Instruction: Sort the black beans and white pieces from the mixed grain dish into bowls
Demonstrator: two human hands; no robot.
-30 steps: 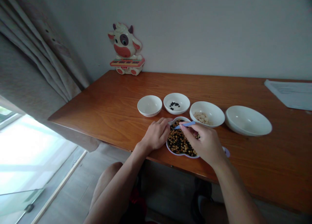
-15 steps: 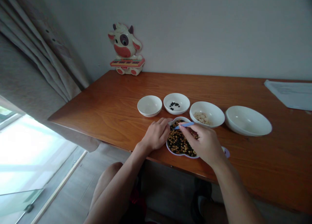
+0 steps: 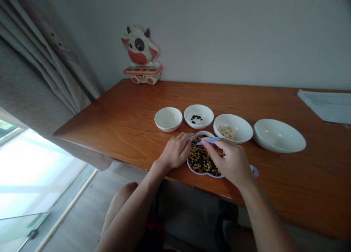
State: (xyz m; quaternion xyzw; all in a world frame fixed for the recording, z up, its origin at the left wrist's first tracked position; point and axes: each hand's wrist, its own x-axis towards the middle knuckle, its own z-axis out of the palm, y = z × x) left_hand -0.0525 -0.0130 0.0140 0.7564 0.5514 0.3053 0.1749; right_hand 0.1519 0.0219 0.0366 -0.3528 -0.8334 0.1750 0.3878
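A flower-shaped, lilac-rimmed tray lies near the table's front edge, filled with mixed black and yellow-brown beans. My left hand grips its left rim, fingertips at the upper left edge. Over the tray, my right hand pinches blue tweezers, their tip pointing left and down at the beans near the far side. Whether the tip has a bean is too small to tell. The right hand covers the tray's right part. Behind it stand a bowl with several black beans and a bowl with pale pieces.
An empty small white bowl stands at the row's left end, and a larger empty white bowl at the right. A cow toy with a keyboard sits at the back left. White sheets lie far right on the wooden table.
The tweezers and my right hand have shifted very slightly to the right. My left hand, the tray and the bowls stay where they were.
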